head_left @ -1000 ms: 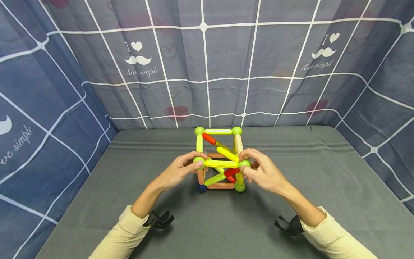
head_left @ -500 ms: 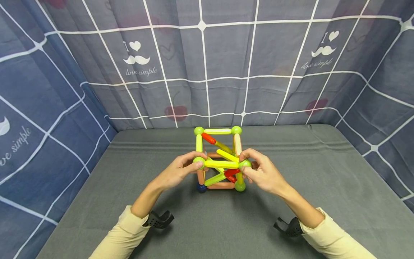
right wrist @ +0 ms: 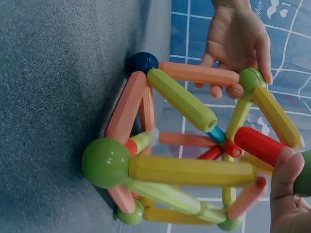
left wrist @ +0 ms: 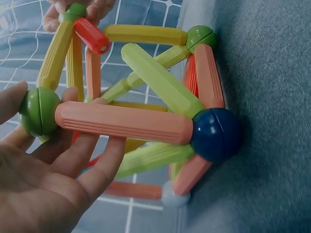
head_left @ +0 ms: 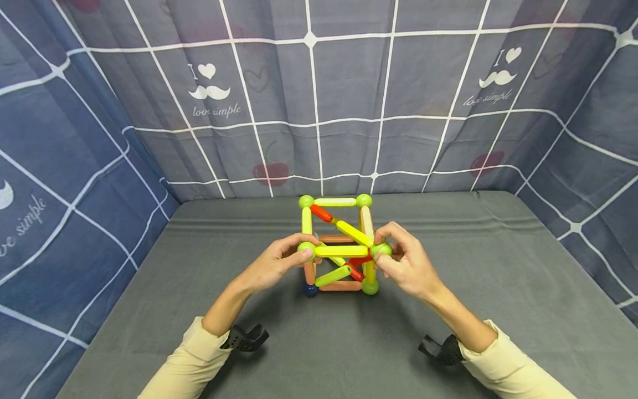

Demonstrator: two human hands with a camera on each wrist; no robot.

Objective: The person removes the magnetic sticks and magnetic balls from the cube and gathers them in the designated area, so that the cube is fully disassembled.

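A cube frame of magnetic sticks and balls stands on the grey cloth. At its near upper left corner my left hand pinches a green ball between thumb and fingers. My right hand pinches another green ball at the near upper right corner. A yellow stick bridges these two balls. From the right-hand ball a red stick points inward, its tip apart from the light green diagonal stick. That diagonal rises from a dark blue ball. The upright yellow stick stands apart from the right-hand ball.
Grey cloth covers the table. A blue-grey checked curtain hangs behind and at both sides. Black wrist mounts sit on both forearms. The frame's far top corners carry green balls.
My right hand has shifted slightly right and up with its green ball. The red stick has parted from the light green diagonal; the yellow top diagonal has swung into line with the red-tipped one behind.
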